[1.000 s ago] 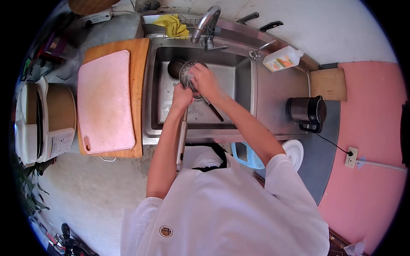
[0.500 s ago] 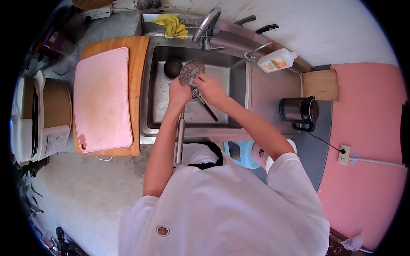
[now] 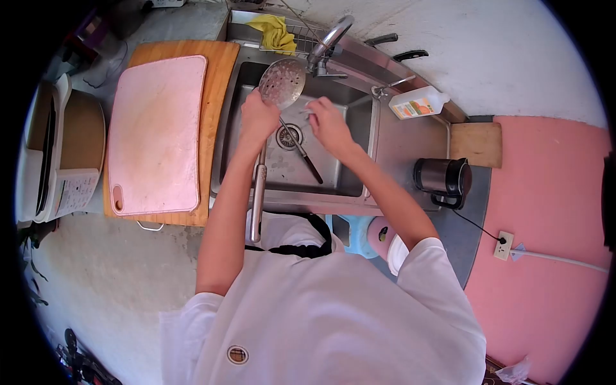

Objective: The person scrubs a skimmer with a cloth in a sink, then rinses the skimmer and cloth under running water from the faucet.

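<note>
My left hand (image 3: 259, 120) is wrapped around the neck of a metal skimmer (image 3: 283, 83). The skimmer's round, perforated head is raised over the back of the steel sink (image 3: 357, 173), and its long handle runs down along my left forearm. To the right of the head, apart from it, is my right hand (image 3: 329, 123). Its fingers are pinched around something small and pale that I cannot make out. A utensil with a dark handle (image 3: 313, 169) and thin metal shaft lies in the sink across the drain (image 3: 289, 136); its far end is hidden by my left hand.
The faucet (image 3: 330, 40) stands behind the skimmer head. A yellow cloth (image 3: 274, 33) hangs on a wire rack. On the left, a pink cutting board (image 3: 157, 135) lies on a wooden board (image 3: 219, 83). A white bottle (image 3: 418, 102) and an electric kettle (image 3: 443, 179) are on the right.
My right hand has come off the skimmer head and moved right. My left hand has lifted the skimmer toward the faucet, its face turned more toward me. The whole view has shifted slightly.
</note>
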The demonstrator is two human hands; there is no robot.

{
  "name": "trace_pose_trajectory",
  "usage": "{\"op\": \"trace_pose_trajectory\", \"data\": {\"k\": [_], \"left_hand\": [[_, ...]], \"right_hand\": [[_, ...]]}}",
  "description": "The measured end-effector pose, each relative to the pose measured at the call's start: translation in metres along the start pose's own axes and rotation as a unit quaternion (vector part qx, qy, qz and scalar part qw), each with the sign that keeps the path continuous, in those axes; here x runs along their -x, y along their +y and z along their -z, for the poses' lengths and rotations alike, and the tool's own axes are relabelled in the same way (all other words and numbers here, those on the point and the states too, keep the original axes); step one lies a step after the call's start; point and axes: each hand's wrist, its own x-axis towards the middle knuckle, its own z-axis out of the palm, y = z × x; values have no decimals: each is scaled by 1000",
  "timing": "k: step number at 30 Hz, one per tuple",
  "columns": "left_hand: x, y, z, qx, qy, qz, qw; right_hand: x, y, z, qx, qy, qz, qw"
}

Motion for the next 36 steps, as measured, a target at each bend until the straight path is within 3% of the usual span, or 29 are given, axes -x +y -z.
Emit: {"op": "trace_pose_trajectory", "data": {"k": [2, 6, 8, 9, 11, 12, 15, 17, 19, 21, 23, 25, 27, 28, 30, 31, 33, 34, 36], "left_hand": [[9, 15, 12, 32, -29, 29, 999], [15, 2, 14, 109, -102, 83, 985], [16, -9, 11, 124, -127, 100, 979], [18, -13, 9, 144, -150, 121, 971], [25, -14, 3, 181, -161, 128, 962], [29, -14, 1, 220, -167, 139, 951], [37, -11, -12, 297, -130, 210, 922], [39, -12, -15, 325, -143, 235, 905], [44, -1, -17, 278, -157, 242, 916], [34, -7, -13, 277, -162, 235, 918], [20, -19, -14, 247, -116, 145, 951], [11, -19, -17, 262, -123, 116, 950], [5, -20, -22, 134, -110, -8, 985], [2, -21, -23, 131, -110, -9, 985], [-4, -19, -26, 53, -110, -104, 987], [-5, -18, -27, 50, -109, -104, 987], [-6, -14, -28, -52, -81, -125, 988], [-6, -11, -29, -56, -82, -125, 987], [-5, -9, -30, -96, -95, -128, 982]], "right_hand": [[-4, 12, 12, -19, 68, -80, 994], [-3, 20, 14, -67, 90, -156, 981], [-1, 29, 1, -366, 117, -233, 894], [-1, 23, 2, -367, 124, -237, 891], [-4, 2, 6, -519, 130, -354, 767], [-1, -3, 1, -521, 139, -356, 764], [0, -10, -18, -510, 156, -355, 768], [3, -8, -33, -366, 218, -234, 874], [1, -8, -31, -340, 230, -265, 873], [0, -5, -21, -291, 182, -242, 908], [1, 0, -19, -283, 165, -253, 911], [4, 0, -12, -273, 145, -264, 914], [6, 1, -5, -272, 114, -302, 907], [9, 3, -5, -275, 115, -302, 906], [13, 6, -1, -277, 203, -287, 894], [16, 4, 3, -280, 204, -287, 893], [26, -4, 8, -100, 238, -188, 948], [30, -5, 6, -103, 240, -190, 946], [35, -8, 1, -115, 105, -145, 977]]}}
